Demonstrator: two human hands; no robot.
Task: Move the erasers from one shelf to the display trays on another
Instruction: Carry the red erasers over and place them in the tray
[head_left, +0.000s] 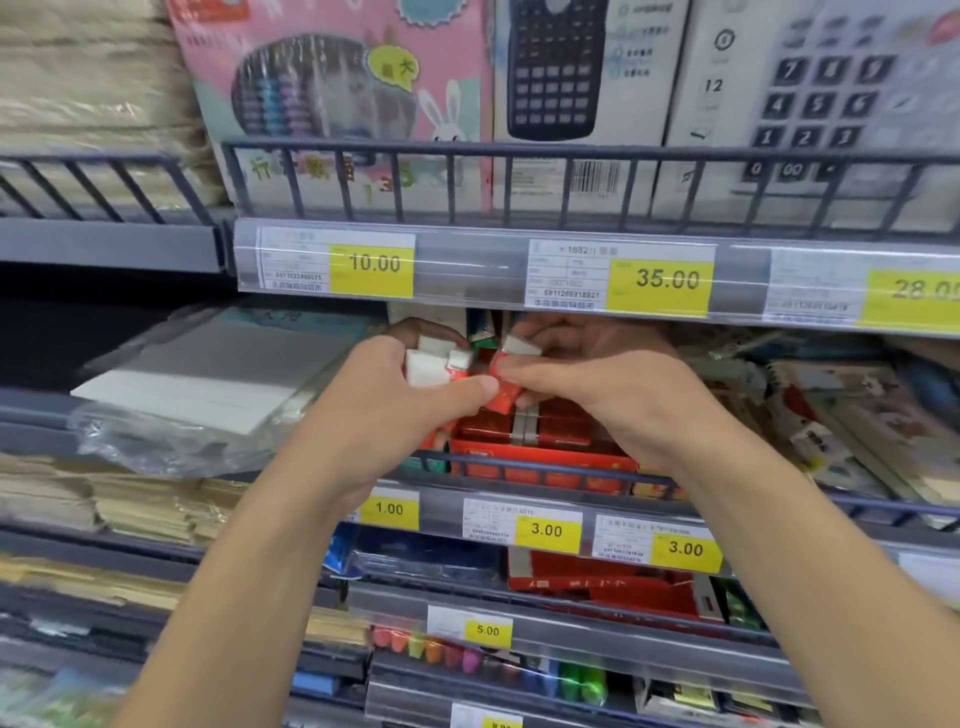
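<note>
My left hand grips a bunch of white erasers with red sleeves above the middle shelf. My right hand pinches another red-sleeved eraser right beside them, thumb and fingers curled round it. Both hands hover over a red display tray filled with more red-wrapped erasers, which stands behind the shelf's dark wire rail. How many erasers each hand holds is hidden by the fingers.
The upper shelf's price strip hangs just above my hands. Wrapped white paper packs lie to the left, notebooks to the right. Below are another red box, highlighters and yellow price tags.
</note>
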